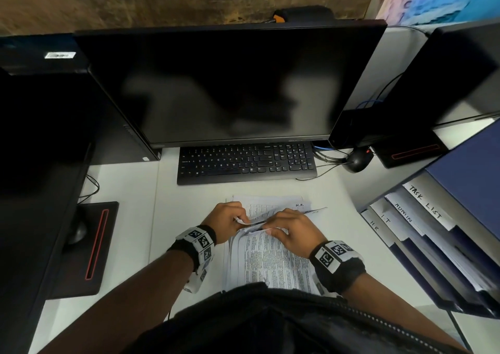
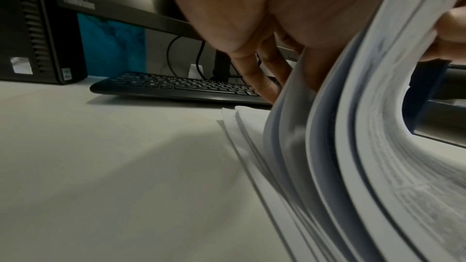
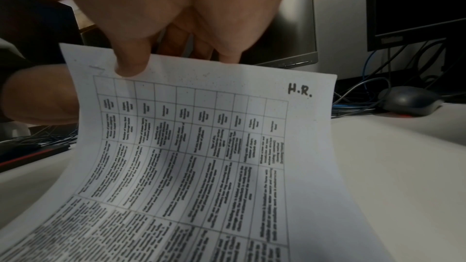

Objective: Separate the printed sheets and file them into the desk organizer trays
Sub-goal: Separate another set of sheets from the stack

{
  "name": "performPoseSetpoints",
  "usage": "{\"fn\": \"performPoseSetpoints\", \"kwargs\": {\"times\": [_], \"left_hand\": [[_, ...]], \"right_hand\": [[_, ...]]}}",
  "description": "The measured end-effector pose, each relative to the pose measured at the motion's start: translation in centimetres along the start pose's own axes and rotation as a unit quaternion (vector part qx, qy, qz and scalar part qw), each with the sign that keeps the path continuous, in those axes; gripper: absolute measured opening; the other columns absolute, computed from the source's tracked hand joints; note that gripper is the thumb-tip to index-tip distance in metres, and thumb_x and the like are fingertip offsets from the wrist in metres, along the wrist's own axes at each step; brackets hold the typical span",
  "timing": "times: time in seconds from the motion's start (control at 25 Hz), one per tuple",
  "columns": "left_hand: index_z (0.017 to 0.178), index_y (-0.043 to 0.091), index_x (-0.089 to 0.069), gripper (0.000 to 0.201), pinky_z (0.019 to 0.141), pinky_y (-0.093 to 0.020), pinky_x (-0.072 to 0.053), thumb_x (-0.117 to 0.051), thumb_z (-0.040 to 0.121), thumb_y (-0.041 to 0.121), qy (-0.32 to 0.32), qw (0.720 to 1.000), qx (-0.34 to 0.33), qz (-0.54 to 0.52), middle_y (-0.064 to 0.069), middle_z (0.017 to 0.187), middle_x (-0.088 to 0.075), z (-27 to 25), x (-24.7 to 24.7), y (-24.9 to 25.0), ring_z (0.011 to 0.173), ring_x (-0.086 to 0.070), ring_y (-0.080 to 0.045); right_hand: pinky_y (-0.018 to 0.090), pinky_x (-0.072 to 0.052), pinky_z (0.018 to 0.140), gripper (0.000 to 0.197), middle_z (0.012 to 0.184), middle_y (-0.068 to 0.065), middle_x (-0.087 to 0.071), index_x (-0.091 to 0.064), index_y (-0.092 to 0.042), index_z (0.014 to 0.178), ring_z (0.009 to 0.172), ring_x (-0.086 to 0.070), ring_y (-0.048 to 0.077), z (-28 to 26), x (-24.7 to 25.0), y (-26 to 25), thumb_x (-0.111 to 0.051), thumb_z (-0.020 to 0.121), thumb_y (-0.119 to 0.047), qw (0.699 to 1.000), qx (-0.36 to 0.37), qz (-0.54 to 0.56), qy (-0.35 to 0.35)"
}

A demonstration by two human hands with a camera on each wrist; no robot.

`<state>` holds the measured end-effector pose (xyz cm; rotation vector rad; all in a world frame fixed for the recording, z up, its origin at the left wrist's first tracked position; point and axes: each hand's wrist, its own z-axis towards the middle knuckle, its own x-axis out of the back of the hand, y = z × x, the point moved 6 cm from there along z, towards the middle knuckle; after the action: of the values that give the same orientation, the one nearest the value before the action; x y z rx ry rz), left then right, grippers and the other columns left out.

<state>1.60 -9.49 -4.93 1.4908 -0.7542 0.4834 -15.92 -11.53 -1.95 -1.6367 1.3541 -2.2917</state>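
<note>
A stack of printed sheets point(image 1: 273, 264) lies on the white desk in front of me, its far ends lifted and curled. My left hand point(image 1: 238, 219) grips the raised far edges of several sheets point(image 2: 353, 146), fingers point(image 2: 252, 71) behind them. My right hand point(image 1: 270, 230) pinches the top sheet point(image 3: 201, 146), a printed table marked "H.R.", with the thumb point(image 3: 131, 65) on its face. The desk organizer point(image 1: 422, 240) stands at the right, its trays labelled H.R, I.T, ADMIN and TASK LIST.
A black keyboard point(image 1: 246, 164) and a dark monitor point(image 1: 230, 83) sit just beyond the papers. A mouse point(image 1: 357, 160) and cables lie at the back right. A second monitor base point(image 1: 89, 245) stands to the left.
</note>
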Motion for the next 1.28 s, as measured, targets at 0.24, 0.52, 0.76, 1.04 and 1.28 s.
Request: {"fn": "performPoseSetpoints", "kwargs": {"times": [0.24, 0.52, 0.76, 1.04, 1.28], "left_hand": [[0.080, 0.008, -0.072, 0.018, 0.081, -0.020, -0.048, -0.066, 0.077, -0.008, -0.022, 1.000, -0.001, 0.014, -0.001, 0.107, -0.060, -0.7, -0.6, 0.0, 0.094, -0.053, -0.010], [0.087, 0.016, -0.071, 0.019, 0.069, -0.013, -0.047, -0.072, 0.077, 0.000, 0.010, 0.999, 0.007, -0.049, 0.010, 0.084, -0.063, -0.3, 0.0, 0.0, 0.077, -0.056, 0.002], [0.095, 0.015, -0.073, 0.017, 0.068, -0.020, -0.046, -0.072, 0.080, 0.009, -0.038, 0.997, 0.048, -0.038, 0.012, 0.077, -0.049, -0.7, -1.3, -0.5, 0.076, -0.055, -0.011], [0.074, 0.024, -0.060, 0.019, 0.108, -0.034, -0.036, -0.065, 0.083, 0.008, -0.033, 0.992, 0.120, 0.032, 0.004, 0.143, -0.042, 0.1, -1.4, -2.7, 0.129, -0.038, -0.016], [0.078, 0.027, -0.060, 0.009, 0.110, -0.035, -0.029, -0.067, 0.083, 0.024, -0.061, 0.984, 0.162, 0.049, 0.005, 0.142, -0.044, 1.4, -1.1, -3.4, 0.129, -0.038, -0.016]], "right_hand": [[0.020, -0.036, 0.086, 0.018, 0.104, -0.009, -0.069, -0.071, -0.025, 0.103, 0.096, -0.057, 0.009, -0.1, -0.1, -0.2, -0.059, 0.090, -0.030, 1.000, 0.008, -0.007, 0.002], [0.029, -0.043, 0.089, 0.018, 0.104, -0.009, -0.068, -0.070, -0.025, 0.103, 0.098, -0.057, 0.008, -0.1, -0.2, 0.0, -0.059, 0.090, -0.030, 1.000, 0.009, -0.003, 0.008], [0.034, -0.048, 0.081, 0.021, 0.100, -0.010, -0.069, -0.070, -0.026, 0.102, 0.091, -0.059, 0.010, -0.2, -0.6, -0.1, -0.056, 0.089, -0.034, 1.000, 0.018, 0.009, 0.016], [0.035, -0.046, 0.086, 0.025, 0.106, -0.010, -0.068, -0.070, -0.027, 0.103, 0.096, -0.058, 0.009, -0.3, -0.8, 0.2, -0.051, 0.089, -0.037, 1.000, 0.009, -0.005, 0.008], [0.037, -0.046, 0.088, 0.029, 0.106, -0.010, -0.068, -0.069, -0.027, 0.105, 0.099, -0.056, 0.009, -0.1, -0.8, 0.6, -0.049, 0.091, -0.040, 1.000, -0.003, -0.014, 0.004]]}}
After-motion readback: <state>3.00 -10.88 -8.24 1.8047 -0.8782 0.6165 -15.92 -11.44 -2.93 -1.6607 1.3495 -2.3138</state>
